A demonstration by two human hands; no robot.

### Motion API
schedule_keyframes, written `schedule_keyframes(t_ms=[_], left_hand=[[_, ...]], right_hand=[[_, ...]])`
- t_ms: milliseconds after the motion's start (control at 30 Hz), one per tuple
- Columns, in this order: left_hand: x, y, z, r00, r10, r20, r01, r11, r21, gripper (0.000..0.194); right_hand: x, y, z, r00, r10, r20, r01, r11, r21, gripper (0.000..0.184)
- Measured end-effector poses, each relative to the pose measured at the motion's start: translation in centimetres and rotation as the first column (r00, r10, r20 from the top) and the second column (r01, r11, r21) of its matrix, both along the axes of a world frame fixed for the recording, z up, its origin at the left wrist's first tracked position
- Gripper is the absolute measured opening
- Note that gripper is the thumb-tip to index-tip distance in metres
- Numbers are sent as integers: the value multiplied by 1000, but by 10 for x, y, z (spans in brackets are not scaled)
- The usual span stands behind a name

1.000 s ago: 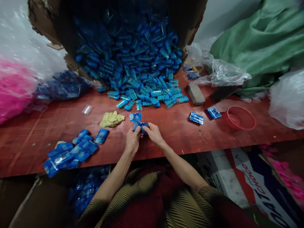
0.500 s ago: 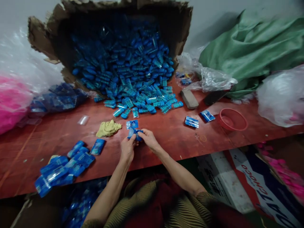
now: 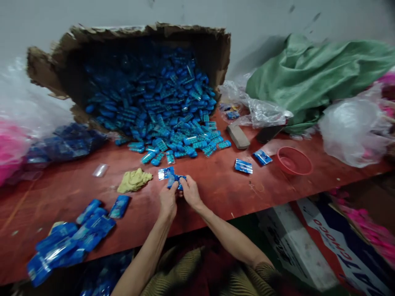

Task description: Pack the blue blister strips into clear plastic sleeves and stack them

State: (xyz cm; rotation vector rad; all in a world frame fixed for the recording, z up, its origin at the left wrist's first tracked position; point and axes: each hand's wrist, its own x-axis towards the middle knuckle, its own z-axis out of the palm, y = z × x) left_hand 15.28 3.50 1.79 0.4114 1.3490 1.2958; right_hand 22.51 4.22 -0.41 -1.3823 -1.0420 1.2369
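Observation:
Near the table's front edge, my left hand and my right hand are closed on a small blue packet, thumbs on top. Its far corner sticks out beyond the fingers; the rest is partly covered. Just behind it, a flat blue wrapper with a shiny patch lies on the table. A crumpled yellow-green cloth is to the left of my hands. Farther left is a heap of blue packets, with a single blue packet beside it.
A torn cardboard box lies on its side, spilling small blue capped containers. To the right are two blue packets, a grey block and a red bowl. A green sack stands behind them.
My view has tilted up and turned slightly right, so the table appears lower and farther left. Both hands stay on the blue packet, the right hand now more upright beside the left.

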Motion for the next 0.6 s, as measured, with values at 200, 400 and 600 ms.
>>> schedule_keyframes(t_ms=[200,400,600], left_hand=[[-4,-3,-2,992,93,86,-94,996,2,32],[-15,0,-2,994,72,86,-74,997,19,32],[-27,0,-2,995,79,67,-82,996,43,30]], right_hand=[[-10,2,-6,1000,11,14,-11,1000,26,28],[-17,8,2,998,31,50,-33,999,39,29],[-14,10,7,992,128,-1,-127,990,68,20]])
